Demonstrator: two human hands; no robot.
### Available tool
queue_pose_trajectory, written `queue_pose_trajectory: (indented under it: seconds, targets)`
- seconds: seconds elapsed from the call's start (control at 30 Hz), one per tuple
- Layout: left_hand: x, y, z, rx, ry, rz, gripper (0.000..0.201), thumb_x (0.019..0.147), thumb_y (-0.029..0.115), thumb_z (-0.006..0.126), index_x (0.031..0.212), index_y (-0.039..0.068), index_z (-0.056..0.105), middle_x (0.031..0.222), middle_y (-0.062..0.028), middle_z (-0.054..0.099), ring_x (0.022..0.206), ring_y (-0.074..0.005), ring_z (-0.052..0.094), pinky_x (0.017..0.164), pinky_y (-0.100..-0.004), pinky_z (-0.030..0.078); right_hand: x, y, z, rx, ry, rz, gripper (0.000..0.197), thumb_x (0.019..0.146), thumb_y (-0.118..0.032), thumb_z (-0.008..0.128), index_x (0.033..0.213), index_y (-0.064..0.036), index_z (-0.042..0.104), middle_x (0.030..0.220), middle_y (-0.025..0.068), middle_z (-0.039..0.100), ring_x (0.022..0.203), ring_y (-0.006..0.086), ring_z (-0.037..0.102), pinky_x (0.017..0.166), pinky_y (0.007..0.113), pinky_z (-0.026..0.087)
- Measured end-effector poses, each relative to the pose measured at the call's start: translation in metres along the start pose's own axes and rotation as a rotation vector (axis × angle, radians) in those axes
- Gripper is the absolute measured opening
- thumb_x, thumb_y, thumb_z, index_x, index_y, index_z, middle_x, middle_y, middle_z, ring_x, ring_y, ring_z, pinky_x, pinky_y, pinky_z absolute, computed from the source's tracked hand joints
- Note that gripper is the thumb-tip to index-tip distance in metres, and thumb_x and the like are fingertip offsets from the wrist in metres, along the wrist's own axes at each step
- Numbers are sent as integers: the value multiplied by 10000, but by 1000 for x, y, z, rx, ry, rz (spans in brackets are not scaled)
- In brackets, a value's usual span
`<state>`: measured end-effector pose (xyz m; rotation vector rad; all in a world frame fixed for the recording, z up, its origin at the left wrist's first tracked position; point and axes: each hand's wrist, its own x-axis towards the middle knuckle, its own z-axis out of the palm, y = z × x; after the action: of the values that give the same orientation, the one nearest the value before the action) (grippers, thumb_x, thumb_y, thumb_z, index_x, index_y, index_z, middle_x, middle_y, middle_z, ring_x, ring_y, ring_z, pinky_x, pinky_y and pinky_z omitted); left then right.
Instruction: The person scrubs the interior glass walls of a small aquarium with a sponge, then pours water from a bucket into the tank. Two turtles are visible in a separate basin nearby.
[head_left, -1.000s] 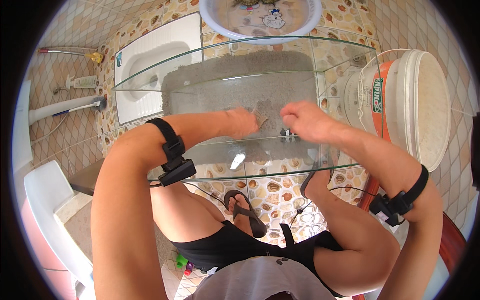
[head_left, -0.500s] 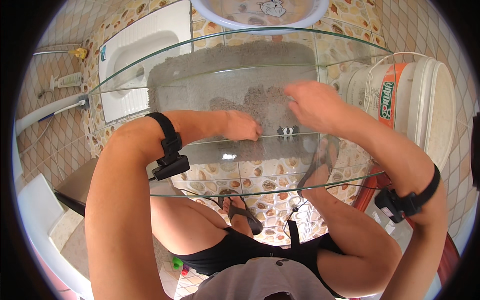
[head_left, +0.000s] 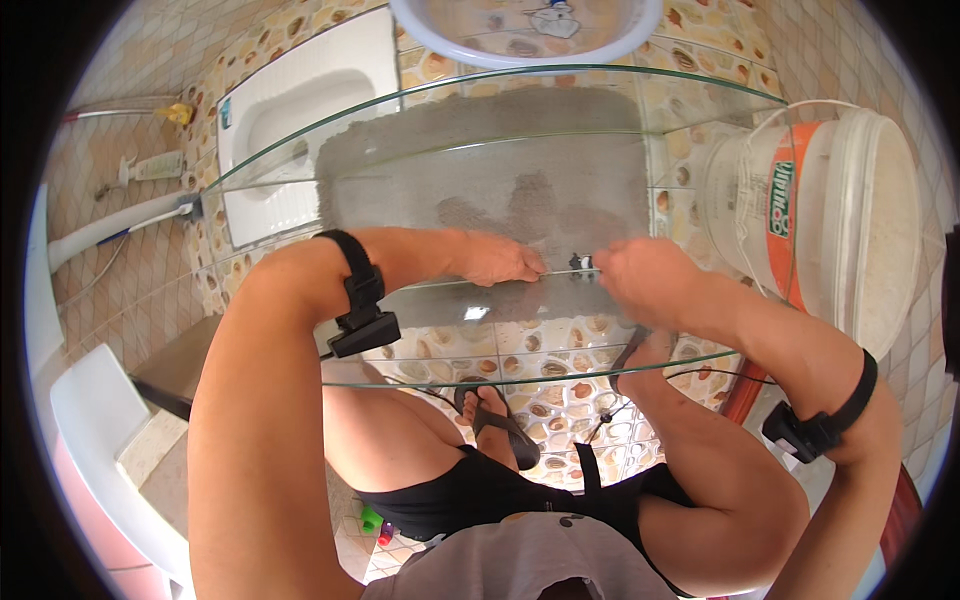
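Note:
A rectangular glass tank [head_left: 440, 383] stands in front of me with a layer of grey sand [head_left: 450, 180] over its bottom, darker and damper in patches. Both my hands reach inside, low by the near pane. My left hand [head_left: 503, 260] is closed, fingertips pinched together down at the sand; whatever they may hold is hidden. A few small black-and-white panda-like figures [head_left: 581, 262] sit in a row between the hands. My right hand [head_left: 640, 275] curls its fingers at the right end of that row, partly covering it, so its grip contents do not show.
Beyond the tank lies a pale basin [head_left: 480, 55]. A white squat toilet [head_left: 240, 215] is set in the patterned tile floor at far left. A large white bucket [head_left: 850, 220] with an orange label stands at right. A white chair [head_left: 85, 400] is at left.
My right hand has come down and nearer, from over the sand to the small figures. The left hand stays low by the near pane, slightly shifted. The whole view has moved a little.

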<state>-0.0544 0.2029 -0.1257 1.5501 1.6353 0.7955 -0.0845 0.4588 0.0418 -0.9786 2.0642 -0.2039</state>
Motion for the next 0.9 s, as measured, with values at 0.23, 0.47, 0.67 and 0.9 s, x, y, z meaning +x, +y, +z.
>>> queue_pose_trajectory:
  seconds: [0.23,0.47,0.67,0.9]
  targets:
    - [-57,25,-8,-173,-442,-532,774,848,-55,592,1572,55,341,1264,-288,612,1123,-449,622,951,-490,499,-5,-26,14,254,-161,-4,248,1007,-195,527,1012,-5,686,1004,217,699,1009,393,671,888,515,535]
    - [-33,15,19,-326,-16,-368,689,881,-13,541,1545,57,373,1194,-298,640,1111,-460,615,918,-507,491,-4,-31,16,1,-107,-78,211,899,-119,580,1043,-16,693,1059,166,688,1039,357,649,894,478,532]
    - [26,9,-1,-352,-105,-447,589,919,17,523,1495,73,417,1161,-287,645,1049,-464,607,892,-502,486,-8,-37,7,-100,-25,5,220,862,-114,596,1029,-7,694,1047,165,692,1032,344,655,851,466,541]
    - [-44,13,19,-450,-96,-515,158,988,51,507,1144,26,508,1032,-251,633,974,-454,585,860,-487,465,-9,-40,5,-61,-6,1,229,866,-107,588,1040,-3,694,1031,167,696,1013,345,665,836,472,547]
